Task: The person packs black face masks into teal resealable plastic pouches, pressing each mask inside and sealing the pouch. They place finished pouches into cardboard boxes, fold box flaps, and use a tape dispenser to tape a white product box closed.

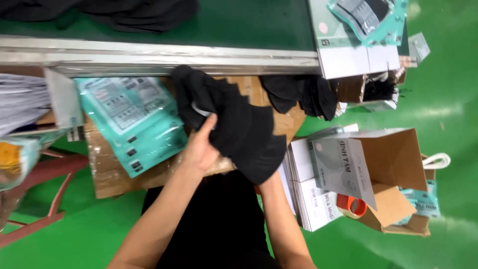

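Observation:
My left hand point(201, 147) grips a fanned stack of black face masks point(234, 124) from the left side, thumb over the top. My right hand point(269, 178) is almost hidden beneath the lower right of the same stack and supports it from below. The stack is held above a brown cardboard sheet point(114, 174) in front of my lap. Teal plastic mask packets point(134, 124) lie on that cardboard just left of my left hand.
A dark green conveyor belt point(249, 22) with a metal rail point(159, 57) runs across the top. More black masks point(303, 94) lie under the rail. White boxes point(311, 194), an open cardboard box point(393, 164) and an orange tape roll point(351, 205) stand at right. The floor point(448, 99) is green.

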